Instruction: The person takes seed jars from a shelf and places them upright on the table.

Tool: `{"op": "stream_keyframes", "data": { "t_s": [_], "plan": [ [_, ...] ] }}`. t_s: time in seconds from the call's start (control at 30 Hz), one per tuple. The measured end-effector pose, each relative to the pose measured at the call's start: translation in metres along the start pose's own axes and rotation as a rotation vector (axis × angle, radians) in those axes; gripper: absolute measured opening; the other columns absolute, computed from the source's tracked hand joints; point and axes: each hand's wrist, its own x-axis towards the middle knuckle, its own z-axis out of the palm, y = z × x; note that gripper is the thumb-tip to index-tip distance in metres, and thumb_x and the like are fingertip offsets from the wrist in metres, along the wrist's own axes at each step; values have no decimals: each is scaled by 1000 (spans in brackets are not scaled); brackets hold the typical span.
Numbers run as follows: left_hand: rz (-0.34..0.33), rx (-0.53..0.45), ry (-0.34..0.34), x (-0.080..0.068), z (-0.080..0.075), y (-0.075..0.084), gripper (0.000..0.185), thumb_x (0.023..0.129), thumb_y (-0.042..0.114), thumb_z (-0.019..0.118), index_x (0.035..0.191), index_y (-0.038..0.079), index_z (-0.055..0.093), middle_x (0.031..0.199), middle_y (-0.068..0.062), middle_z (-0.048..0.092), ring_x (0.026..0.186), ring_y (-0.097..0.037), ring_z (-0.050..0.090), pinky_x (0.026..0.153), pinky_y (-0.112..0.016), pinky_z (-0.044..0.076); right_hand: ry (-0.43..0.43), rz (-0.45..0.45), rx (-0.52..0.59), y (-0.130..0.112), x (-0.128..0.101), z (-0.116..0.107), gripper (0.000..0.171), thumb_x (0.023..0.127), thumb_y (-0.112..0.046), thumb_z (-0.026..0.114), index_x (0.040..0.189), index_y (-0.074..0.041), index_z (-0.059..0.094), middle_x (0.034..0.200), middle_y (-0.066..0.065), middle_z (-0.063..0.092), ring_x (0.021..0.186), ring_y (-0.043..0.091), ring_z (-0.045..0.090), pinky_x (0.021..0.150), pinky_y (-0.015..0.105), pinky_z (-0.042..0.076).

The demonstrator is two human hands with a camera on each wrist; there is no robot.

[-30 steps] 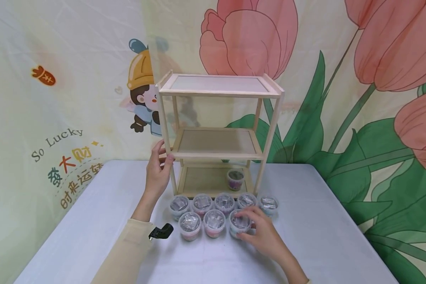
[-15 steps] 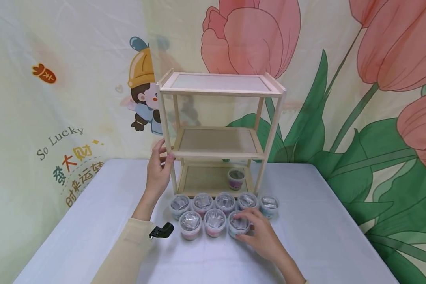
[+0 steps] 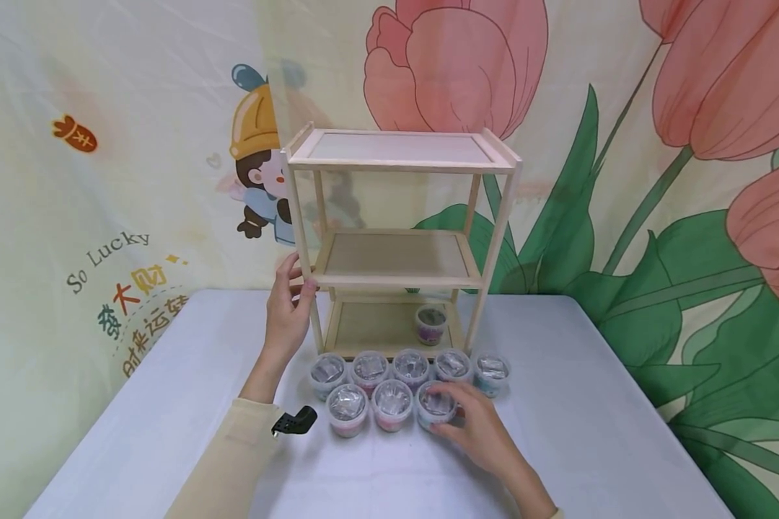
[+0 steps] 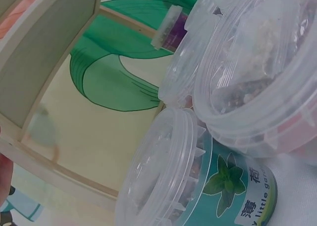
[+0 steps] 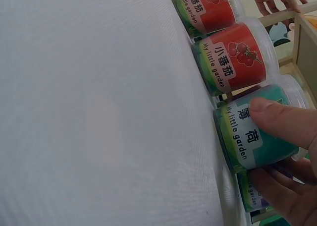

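Note:
In the head view my left hand [image 3: 285, 317] grips the left front post of a three-tier wooden shelf [image 3: 399, 282], thumb in front. My right hand [image 3: 483, 432] holds a clear-lidded plastic tub [image 3: 436, 407] at the right end of the front row. The right wrist view shows this tub's teal label [image 5: 270, 139] with "My little garden" on it, thumb on one side and fingers on the other. Beside it stand two red-labelled tubs [image 5: 237, 57] with tomato pictures. A purple tub [image 3: 431, 326] stands on the bottom tier, at the right.
Behind the front row, a row of several lidded tubs [image 3: 370, 370] lines the shelf's front edge, its rightmost tub [image 3: 492, 375] reaching past the right post. A white cloth covers the table [image 3: 578, 432]. A printed curtain [image 3: 623, 216] hangs behind.
My right hand has slid the held tub slightly left, closer to its pink neighbour in the front row. My left hand keeps its place on the shelf post.

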Motion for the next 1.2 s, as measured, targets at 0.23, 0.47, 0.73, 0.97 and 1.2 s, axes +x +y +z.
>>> {"op": "stream_keyframes", "data": {
  "t_s": [0.23, 0.47, 0.73, 0.97, 1.2],
  "plan": [
    [10, -16, 4, -2, -1, -1, 56, 112, 27, 56, 163, 33, 35, 138, -15, 57, 109, -33, 68, 88, -39, 53, -17, 1, -7, 2, 1, -1, 59, 77, -6, 95, 126, -29, 71, 136, -2, 66, 127, 25, 62, 91, 27, 59],
    [11, -6, 9, -2, 0, -2, 57, 112, 25, 56, 164, 33, 35, 138, -15, 57, 107, -30, 68, 86, -26, 52, -25, -39, -24, 3, 2, -2, 58, 79, -8, 94, 128, -28, 70, 135, -1, 66, 127, 27, 62, 93, 31, 59],
    [16, -18, 3, -1, 2, 0, 56, 111, 26, 57, 163, 32, 35, 137, -15, 57, 107, -27, 67, 88, -42, 54, -65, -32, 15, 4, 1, -6, 59, 80, -6, 92, 131, -26, 69, 136, 2, 66, 125, 28, 64, 94, 30, 59],
    [11, -24, -1, 0, 2, -1, 56, 112, 27, 56, 164, 34, 35, 137, -14, 57, 107, -27, 67, 85, -21, 50, -133, -91, -15, 3, 0, -13, 67, 81, -3, 90, 140, -22, 65, 141, 3, 65, 125, 28, 64, 97, 35, 58],
    [10, -33, 7, -1, 2, -1, 56, 111, 27, 57, 163, 34, 37, 137, -15, 57, 106, -27, 67, 85, -27, 51, -227, -149, -34, -3, -1, -30, 70, 85, 1, 86, 148, -18, 61, 146, 6, 63, 127, 30, 64, 95, 41, 59]
  ]
}}
